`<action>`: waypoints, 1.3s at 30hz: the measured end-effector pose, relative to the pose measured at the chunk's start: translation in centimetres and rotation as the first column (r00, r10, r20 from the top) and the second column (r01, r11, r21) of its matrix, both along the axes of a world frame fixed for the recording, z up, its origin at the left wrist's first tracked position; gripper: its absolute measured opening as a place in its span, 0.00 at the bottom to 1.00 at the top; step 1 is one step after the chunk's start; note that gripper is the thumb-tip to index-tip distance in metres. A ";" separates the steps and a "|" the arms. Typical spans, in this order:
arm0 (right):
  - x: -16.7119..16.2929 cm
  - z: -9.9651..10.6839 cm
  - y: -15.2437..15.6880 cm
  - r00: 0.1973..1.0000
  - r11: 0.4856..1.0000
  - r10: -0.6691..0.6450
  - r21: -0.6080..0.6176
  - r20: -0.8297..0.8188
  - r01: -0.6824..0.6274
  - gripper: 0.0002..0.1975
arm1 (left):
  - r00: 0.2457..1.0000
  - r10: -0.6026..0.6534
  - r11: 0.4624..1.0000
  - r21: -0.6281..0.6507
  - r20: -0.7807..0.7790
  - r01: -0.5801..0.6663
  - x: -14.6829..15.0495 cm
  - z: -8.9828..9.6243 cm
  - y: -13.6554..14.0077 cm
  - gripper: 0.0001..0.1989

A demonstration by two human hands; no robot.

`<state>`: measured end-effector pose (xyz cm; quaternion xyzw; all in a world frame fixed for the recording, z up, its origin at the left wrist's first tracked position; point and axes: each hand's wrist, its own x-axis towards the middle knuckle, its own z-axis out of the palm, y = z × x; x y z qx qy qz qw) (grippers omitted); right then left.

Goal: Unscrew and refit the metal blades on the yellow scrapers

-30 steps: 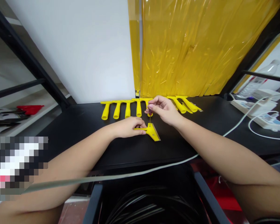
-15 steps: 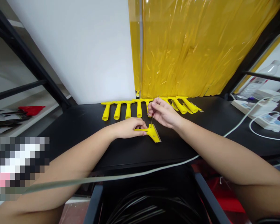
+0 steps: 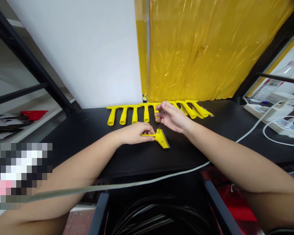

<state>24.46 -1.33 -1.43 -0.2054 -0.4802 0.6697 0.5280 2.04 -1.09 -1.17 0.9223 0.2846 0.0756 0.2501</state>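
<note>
My left hand (image 3: pixel 139 133) is closed round the handle of a yellow scraper (image 3: pixel 161 138) on the black tabletop. The scraper's head points right, with a thin metal blade along its outer edge and small screws in its face. My right hand (image 3: pixel 173 117) is above it, fingers closed on a screwdriver (image 3: pixel 160 123) with a slim metal shaft and a bit of red showing at its handle. The shaft stands nearly upright, its tip at the scraper head's upper screw. Behind my hands, several more yellow scrapers (image 3: pixel 123 115) lie in a row along the back.
A white cable (image 3: pixel 147 182) crosses in front of the black table (image 3: pixel 134 160). Power strips (image 3: pixel 271 120) with plugs and a plastic bottle (image 3: pixel 271 83) are on the right. A white panel (image 3: pixel 88 55) and yellow plastic sheeting (image 3: pixel 198 55) stand behind. Black frame bars flank both sides.
My right fingers have opened slightly and shifted round the screwdriver, so its red part now shows. The left hand and the scraper stay almost where they were.
</note>
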 end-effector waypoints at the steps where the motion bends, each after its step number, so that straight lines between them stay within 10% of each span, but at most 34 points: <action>1: 0.1 0.0 0.2 1.000 1.000 -0.003 0.003 0.009 0.003 0.19 | 1.000 -0.001 1.000 0.000 -0.001 0.001 0.0 0.0 0.0 0.14; 39: 0.0 0.3 -0.7 0.999 0.998 0.051 0.032 0.017 -0.052 0.21 | 1.000 -0.012 0.999 0.043 -0.013 0.013 0.1 0.2 -0.1 0.13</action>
